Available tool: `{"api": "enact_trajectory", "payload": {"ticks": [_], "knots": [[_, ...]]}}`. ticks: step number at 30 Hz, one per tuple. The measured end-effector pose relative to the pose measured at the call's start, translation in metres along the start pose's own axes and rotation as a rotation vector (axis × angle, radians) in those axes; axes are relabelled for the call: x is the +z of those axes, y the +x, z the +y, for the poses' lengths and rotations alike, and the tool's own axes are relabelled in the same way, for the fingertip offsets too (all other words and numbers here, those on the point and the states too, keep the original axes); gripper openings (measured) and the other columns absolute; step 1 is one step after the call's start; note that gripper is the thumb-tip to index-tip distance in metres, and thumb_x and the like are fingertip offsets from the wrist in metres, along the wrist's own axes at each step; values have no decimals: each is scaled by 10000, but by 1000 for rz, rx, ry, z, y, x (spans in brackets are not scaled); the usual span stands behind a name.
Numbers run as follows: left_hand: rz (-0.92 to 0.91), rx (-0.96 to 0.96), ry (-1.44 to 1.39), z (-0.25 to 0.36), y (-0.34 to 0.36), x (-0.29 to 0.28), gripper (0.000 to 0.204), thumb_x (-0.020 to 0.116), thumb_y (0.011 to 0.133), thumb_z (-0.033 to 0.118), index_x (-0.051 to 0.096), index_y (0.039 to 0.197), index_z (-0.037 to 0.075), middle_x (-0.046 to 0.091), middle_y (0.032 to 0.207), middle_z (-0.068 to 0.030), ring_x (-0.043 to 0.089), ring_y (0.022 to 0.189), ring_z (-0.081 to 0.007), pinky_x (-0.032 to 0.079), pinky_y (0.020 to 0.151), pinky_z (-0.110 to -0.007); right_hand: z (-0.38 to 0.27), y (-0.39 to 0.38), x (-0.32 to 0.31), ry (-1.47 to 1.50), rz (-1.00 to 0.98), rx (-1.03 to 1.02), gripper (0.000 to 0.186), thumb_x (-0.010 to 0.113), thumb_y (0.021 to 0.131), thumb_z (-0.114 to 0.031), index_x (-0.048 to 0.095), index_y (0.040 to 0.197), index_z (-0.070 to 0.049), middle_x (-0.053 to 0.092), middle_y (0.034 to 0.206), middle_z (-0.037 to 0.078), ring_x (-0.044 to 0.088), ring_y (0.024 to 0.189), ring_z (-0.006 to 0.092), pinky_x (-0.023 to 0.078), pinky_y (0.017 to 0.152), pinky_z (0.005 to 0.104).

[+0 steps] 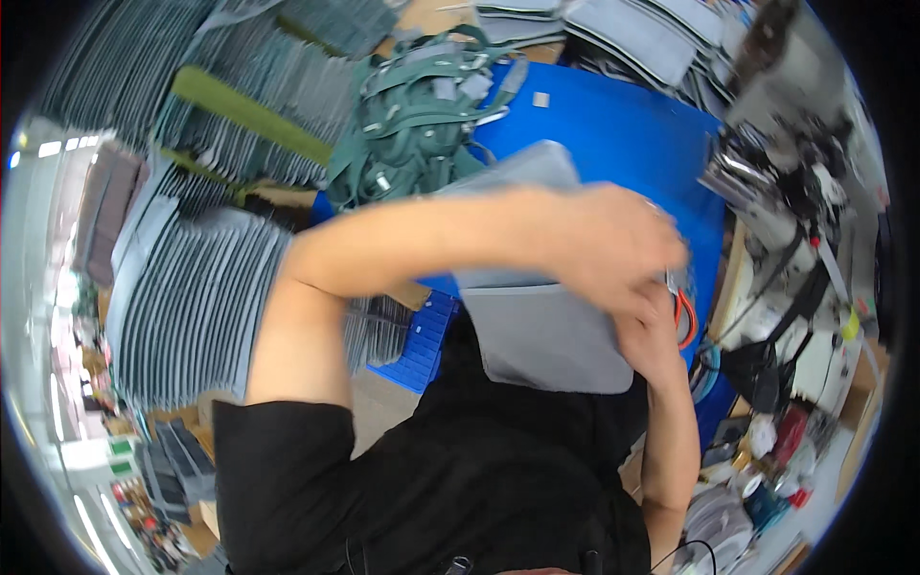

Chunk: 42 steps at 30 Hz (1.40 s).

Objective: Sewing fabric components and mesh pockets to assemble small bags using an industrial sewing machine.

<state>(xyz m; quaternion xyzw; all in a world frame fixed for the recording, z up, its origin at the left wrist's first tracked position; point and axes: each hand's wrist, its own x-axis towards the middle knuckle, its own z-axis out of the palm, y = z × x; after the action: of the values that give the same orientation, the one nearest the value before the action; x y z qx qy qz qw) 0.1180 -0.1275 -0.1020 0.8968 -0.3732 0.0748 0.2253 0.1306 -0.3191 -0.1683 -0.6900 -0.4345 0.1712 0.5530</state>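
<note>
A flat grey fabric panel (551, 335) lies at the near edge of the blue tabletop (613, 125), against my black shirt. My left hand (618, 240) reaches across its right side; motion smears its fingers, so their grip cannot be made out. Just below, my right hand (652, 335) meets the left at the panel's right edge. The right fingers look closed, and whatever is between them is hidden. Orange-handled scissors (685, 321) are close beside the right hand, partly covered by it. A lighter grey part (551, 163) shows beyond my left forearm.
Dark green strapped pieces (422, 115) are heaped at the table's far left. Tall stacks of grey panels (192, 307) stand to the left, with more panels (632, 38) at the back. A sewing machine (767, 182) is at the right; a blue plastic crate (422, 340) sits low left.
</note>
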Motion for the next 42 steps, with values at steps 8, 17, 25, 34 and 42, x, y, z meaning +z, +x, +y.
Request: {"api": "enact_trajectory", "payload": {"ticks": [8,17,25,34,42], "knots": [[-649,-293,-195,-30,-5,-109,296,740,938,250,551,872,32,566,771,-106,575,724,-306,439,656,-419,-25,17,-21,68,101,26,156,795,871,-103,711,957,-2,708,963,136,656,762,271,495,664,361],[-295,-357,-263,-46,-30,-122,187,833,838,118,670,796,39,706,946,-94,654,858,-206,507,779,-345,-14,5,-29,218,207,140,209,848,844,-93,650,827,-31,691,925,79,665,787,123,530,681,280],[-212,-419,-248,-34,-31,-125,181,854,820,107,692,792,31,759,909,-95,714,815,-174,542,742,-305,-31,5,-38,277,146,309,222,832,871,-104,759,1067,-31,667,884,32,622,730,59,488,653,231],[-190,-355,-253,-32,-30,-126,192,839,841,110,678,787,22,785,937,-112,744,840,-172,566,743,-306,-27,2,-35,205,165,206,144,829,879,-126,790,947,-5,612,753,12,530,631,50,398,558,247],[-186,-335,-260,-29,-27,-129,212,823,848,81,642,761,13,785,939,-125,745,830,-175,570,739,-311,-29,2,-35,142,179,188,149,837,873,-142,782,887,-4,597,708,4,507,604,50,375,540,251]]}}
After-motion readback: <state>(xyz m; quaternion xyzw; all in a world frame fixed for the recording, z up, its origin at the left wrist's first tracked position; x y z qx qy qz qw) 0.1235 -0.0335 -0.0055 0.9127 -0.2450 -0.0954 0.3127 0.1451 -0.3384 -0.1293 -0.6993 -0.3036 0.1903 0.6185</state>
